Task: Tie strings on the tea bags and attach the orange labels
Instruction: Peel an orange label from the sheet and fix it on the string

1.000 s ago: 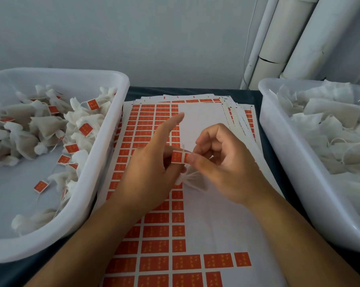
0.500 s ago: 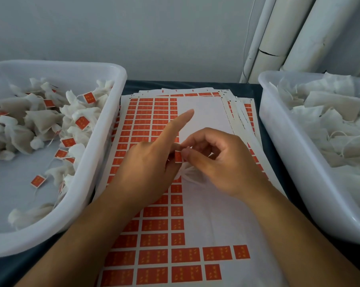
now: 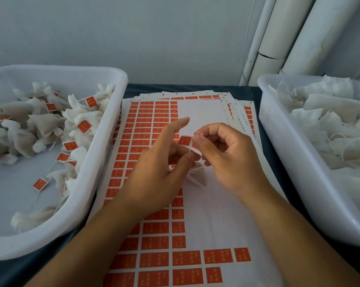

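My left hand [image 3: 156,168] and my right hand [image 3: 226,160] meet above the label sheets [image 3: 197,206]. Between their fingertips is a small orange label [image 3: 184,140] on a thin string. My right hand pinches the label's right edge with thumb and forefinger. My left hand holds it from below with thumb and curled fingers, its forefinger stretched out straight. A white tea bag [image 3: 196,176] hangs under the hands, partly hidden by them.
A white tub [image 3: 104,154] on the left holds tea bags with orange labels [image 3: 84,126]. A white tub [image 3: 282,146] on the right holds unlabelled tea bags [image 3: 328,121] with loose strings. White pipes [image 3: 278,38] stand at the back right. A wall is behind.
The label was folded shut between the fingertips half a second ago; now it shows again between the hands. The hands have drawn slightly apart. My view has shifted a little.
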